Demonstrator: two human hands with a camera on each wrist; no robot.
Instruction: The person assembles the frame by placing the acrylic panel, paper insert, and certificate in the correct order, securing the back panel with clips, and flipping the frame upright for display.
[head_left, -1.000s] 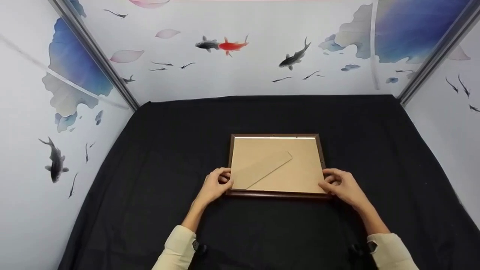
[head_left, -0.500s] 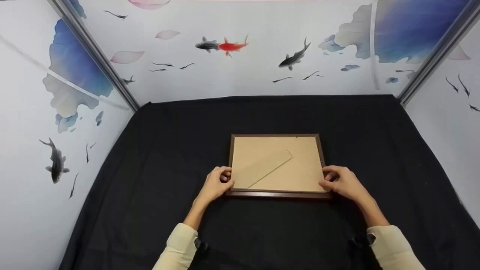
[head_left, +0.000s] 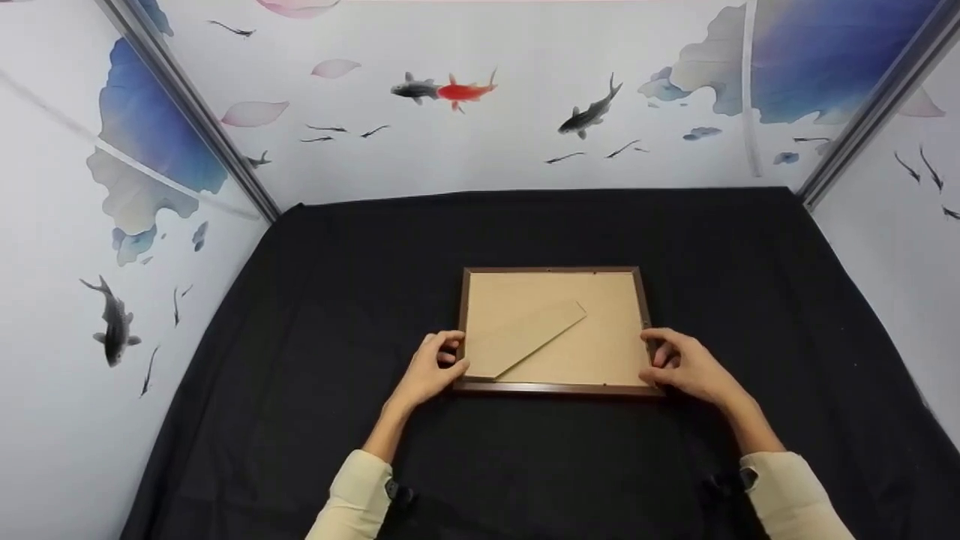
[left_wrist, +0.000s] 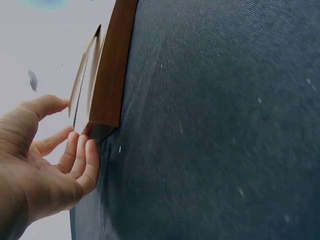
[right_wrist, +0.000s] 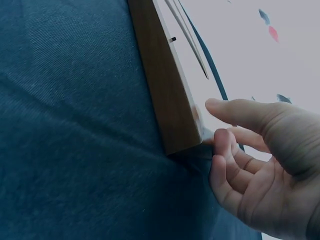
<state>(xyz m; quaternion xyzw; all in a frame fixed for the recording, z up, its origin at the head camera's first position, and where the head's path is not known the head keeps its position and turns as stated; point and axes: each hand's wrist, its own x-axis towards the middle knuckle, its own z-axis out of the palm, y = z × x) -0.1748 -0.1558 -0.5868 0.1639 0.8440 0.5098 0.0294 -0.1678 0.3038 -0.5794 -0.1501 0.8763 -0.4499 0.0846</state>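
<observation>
A brown wooden picture frame [head_left: 555, 389] lies face down, with a tan backing board [head_left: 611, 330] inside its rim. An easel flap [head_left: 525, 337] slants across the board, raised slightly at its right edge. My left hand [head_left: 430, 369] holds the frame's near left corner, thumb by the flap's lower corner and fingers along the outer side. At the near right corner my right hand [head_left: 690, 365] grips likewise, thumb over the board and fingers beside the rim. In the right wrist view a small dark tab [right_wrist: 172, 39] sits on the frame's inner edge.
Black cloth [head_left: 337, 300] covers the table around the frame. White panels [head_left: 510, 150] printed with fish and leaves stand at the back and both sides, joined by grey metal posts [head_left: 247, 180].
The backing board has settled lower in the frame. The bright gap along its far edge has gone, and a small tab now shows at the near edge. Both hands stay at the corners.
</observation>
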